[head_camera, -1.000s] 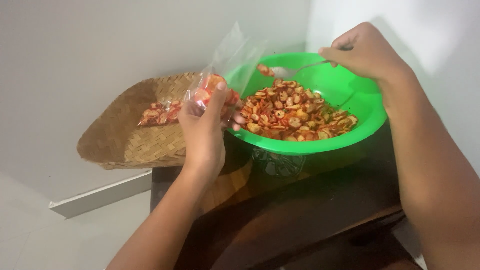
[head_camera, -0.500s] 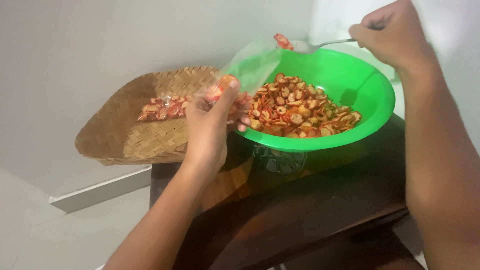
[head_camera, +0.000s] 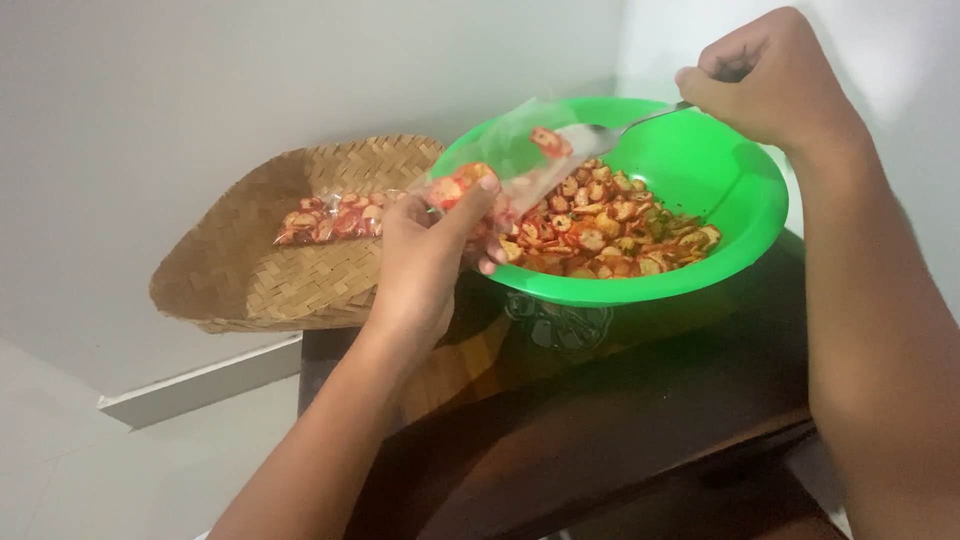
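Spooning red-and-tan snack chips into a small clear plastic bag (head_camera: 505, 160) held open over the rim of a bright green plastic bowl (head_camera: 720, 195).

Compared with half a second ago, the metal spoon (head_camera: 610, 130) has dipped lower, its tip now at the bag's mouth with a chip on it, and the right hand (head_camera: 770, 75) has moved left and down, fingers closed tight round the spoon's handle. The left hand (head_camera: 425, 265) pinches the bag between thumb and fingers at the bowl's near-left edge, much where it was. Loose seasoned chips (head_camera: 600, 225) fill the bowl, which rests on a dark wooden table (head_camera: 620, 420). Just left of it, a woven bamboo tray (head_camera: 290, 265) holds a filled chip packet (head_camera: 330, 220), unmoved.
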